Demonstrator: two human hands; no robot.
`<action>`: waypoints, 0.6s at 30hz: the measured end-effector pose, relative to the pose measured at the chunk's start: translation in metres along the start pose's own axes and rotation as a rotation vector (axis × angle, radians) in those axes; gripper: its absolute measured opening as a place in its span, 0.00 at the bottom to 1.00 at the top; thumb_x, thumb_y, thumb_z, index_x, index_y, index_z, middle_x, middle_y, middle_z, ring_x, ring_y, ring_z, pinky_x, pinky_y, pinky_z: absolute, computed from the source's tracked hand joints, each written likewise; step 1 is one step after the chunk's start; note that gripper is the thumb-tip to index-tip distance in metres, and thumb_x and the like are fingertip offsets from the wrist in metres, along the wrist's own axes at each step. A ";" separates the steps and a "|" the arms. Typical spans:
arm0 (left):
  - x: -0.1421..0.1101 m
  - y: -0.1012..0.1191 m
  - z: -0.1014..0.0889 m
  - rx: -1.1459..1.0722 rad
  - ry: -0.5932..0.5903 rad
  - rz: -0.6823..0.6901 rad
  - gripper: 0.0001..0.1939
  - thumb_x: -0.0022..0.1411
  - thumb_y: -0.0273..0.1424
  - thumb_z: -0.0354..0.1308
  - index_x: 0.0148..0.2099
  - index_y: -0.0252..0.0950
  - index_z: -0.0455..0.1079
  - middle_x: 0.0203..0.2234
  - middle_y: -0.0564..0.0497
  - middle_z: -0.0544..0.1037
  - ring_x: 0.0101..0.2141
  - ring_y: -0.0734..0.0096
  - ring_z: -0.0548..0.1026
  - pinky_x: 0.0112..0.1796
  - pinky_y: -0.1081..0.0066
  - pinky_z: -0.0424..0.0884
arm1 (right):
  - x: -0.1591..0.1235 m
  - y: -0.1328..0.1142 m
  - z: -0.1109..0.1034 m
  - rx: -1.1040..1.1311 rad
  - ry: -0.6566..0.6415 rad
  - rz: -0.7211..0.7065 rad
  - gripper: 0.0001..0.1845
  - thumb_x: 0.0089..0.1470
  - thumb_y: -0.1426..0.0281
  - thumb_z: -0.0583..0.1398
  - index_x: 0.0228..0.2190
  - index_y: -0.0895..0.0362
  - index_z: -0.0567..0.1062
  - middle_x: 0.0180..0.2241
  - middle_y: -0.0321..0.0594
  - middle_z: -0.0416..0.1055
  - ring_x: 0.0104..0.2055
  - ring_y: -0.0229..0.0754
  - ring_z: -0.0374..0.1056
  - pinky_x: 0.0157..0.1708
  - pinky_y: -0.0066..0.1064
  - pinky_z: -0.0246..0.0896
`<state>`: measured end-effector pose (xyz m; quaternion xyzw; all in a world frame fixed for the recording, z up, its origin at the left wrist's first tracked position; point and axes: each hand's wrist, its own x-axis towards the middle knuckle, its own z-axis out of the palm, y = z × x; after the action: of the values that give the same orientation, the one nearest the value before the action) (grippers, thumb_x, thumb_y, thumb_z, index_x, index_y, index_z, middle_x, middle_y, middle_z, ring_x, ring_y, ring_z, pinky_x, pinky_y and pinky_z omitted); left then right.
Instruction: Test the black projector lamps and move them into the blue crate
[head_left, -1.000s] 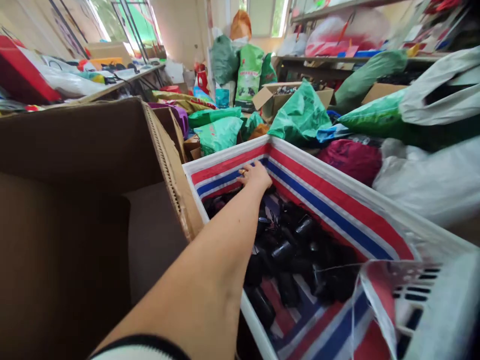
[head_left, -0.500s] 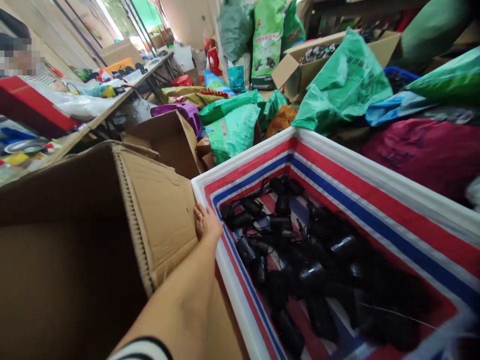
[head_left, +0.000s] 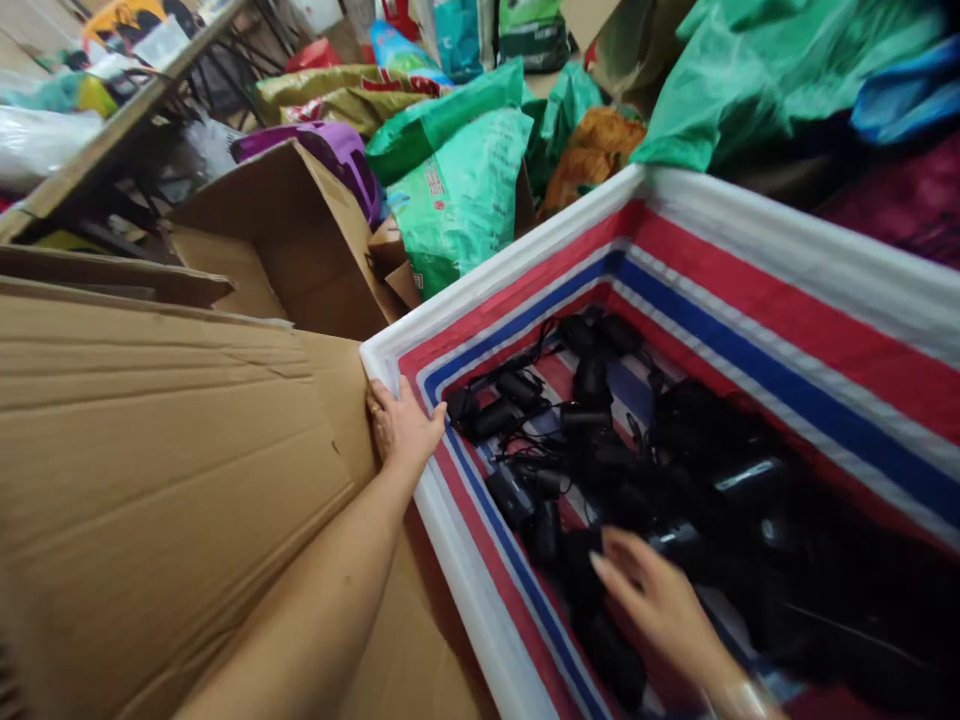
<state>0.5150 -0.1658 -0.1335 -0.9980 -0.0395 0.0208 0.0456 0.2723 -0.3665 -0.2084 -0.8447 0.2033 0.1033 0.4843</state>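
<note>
A large bin with a white rim [head_left: 480, 275] is lined in red, white and blue stripes. Many black rounded devices with thin cords [head_left: 517, 385] lie jumbled on its floor; their exact kind is unclear. My left hand [head_left: 405, 430] rests on the near-left rim by the corner, its fingers spread and a ring on one of them. Inside the bin, my right hand [head_left: 660, 600] hovers low over the black devices, thumb and fingers apart, with nothing visibly held. The devices at the right sink into dark shadow.
Cardboard box flaps [head_left: 150, 460] press against the bin's left side, with an open cardboard box [head_left: 277, 240] behind. Green sacks [head_left: 465, 190], a purple basket [head_left: 337, 160] and an orange-brown bag [head_left: 589, 150] crowd the far side. A cluttered table [head_left: 135, 110] stands at upper left.
The view has tilted down and shifted. My right hand has come into sight inside the bin. My left hand stays on the rim, its thumb now stretched out over the inner side.
</note>
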 end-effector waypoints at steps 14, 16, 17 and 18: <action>0.012 -0.002 0.017 0.276 -0.103 0.020 0.33 0.54 0.51 0.57 0.58 0.39 0.63 0.64 0.33 0.42 0.58 0.26 0.54 0.51 0.45 0.61 | 0.292 0.087 0.158 -0.246 -0.215 0.145 0.76 0.31 0.51 0.69 0.63 0.70 0.30 0.65 0.66 0.22 0.64 0.74 0.37 0.57 0.55 0.48; 0.012 -0.002 0.018 0.301 -0.105 0.020 0.33 0.53 0.51 0.57 0.57 0.39 0.65 0.63 0.32 0.43 0.57 0.25 0.56 0.51 0.45 0.61 | 0.287 0.100 0.160 -0.293 -0.265 0.165 0.74 0.29 0.47 0.69 0.64 0.67 0.35 0.65 0.66 0.25 0.63 0.78 0.38 0.54 0.60 0.49; 0.012 -0.002 0.018 0.311 -0.102 0.023 0.34 0.53 0.52 0.56 0.57 0.39 0.65 0.63 0.32 0.43 0.57 0.25 0.57 0.51 0.44 0.61 | 0.284 0.103 0.160 -0.323 -0.289 0.177 0.73 0.29 0.46 0.68 0.64 0.66 0.39 0.65 0.66 0.26 0.63 0.79 0.37 0.53 0.61 0.48; 0.012 -0.002 0.018 0.320 -0.097 0.030 0.34 0.53 0.53 0.56 0.57 0.39 0.65 0.63 0.32 0.44 0.56 0.25 0.57 0.51 0.44 0.61 | 0.280 0.104 0.158 -0.356 -0.313 0.192 0.71 0.29 0.45 0.67 0.63 0.66 0.42 0.66 0.65 0.28 0.63 0.79 0.37 0.54 0.62 0.47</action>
<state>0.5260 -0.1616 -0.1521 -0.9763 -0.0231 0.0754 0.2015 0.4805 -0.3453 -0.4742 -0.8671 0.1838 0.3124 0.3417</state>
